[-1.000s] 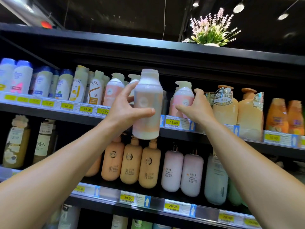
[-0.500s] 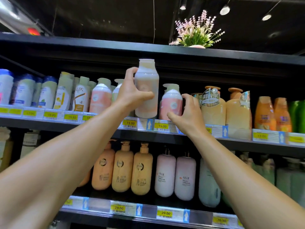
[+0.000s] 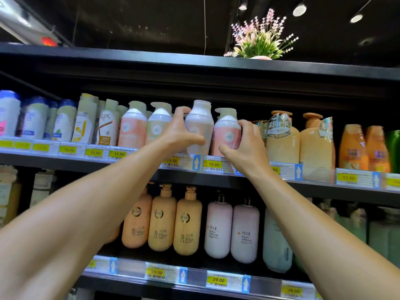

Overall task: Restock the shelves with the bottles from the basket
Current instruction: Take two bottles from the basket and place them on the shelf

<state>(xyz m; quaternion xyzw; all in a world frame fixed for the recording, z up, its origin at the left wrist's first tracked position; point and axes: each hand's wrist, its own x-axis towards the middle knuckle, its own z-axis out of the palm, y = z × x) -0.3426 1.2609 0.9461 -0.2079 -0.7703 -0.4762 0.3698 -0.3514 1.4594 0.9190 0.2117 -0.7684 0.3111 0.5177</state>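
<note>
A pale pink bottle with a white cap [image 3: 200, 124] stands on the upper shelf [image 3: 138, 167] between a green-labelled pump bottle [image 3: 159, 124] and a pink pump bottle [image 3: 227, 131]. My left hand [image 3: 180, 132] is wrapped around its left side, thumb across the front. My right hand [image 3: 244, 146] cups the pink pump bottle from the right, fingers curled on its shoulder and thumb under its base edge. The basket is out of view.
The upper shelf holds a tight row of bottles, with orange pump bottles [image 3: 281, 139] just right of my right hand. The lower shelf [image 3: 194, 278] carries tan and lilac bottles. A potted plant [image 3: 260, 40] sits on top of the shelving.
My left hand has carried the capped bottle from in front of the shelf edge up and back into the row. My right hand has stayed on the pink pump bottle.
</note>
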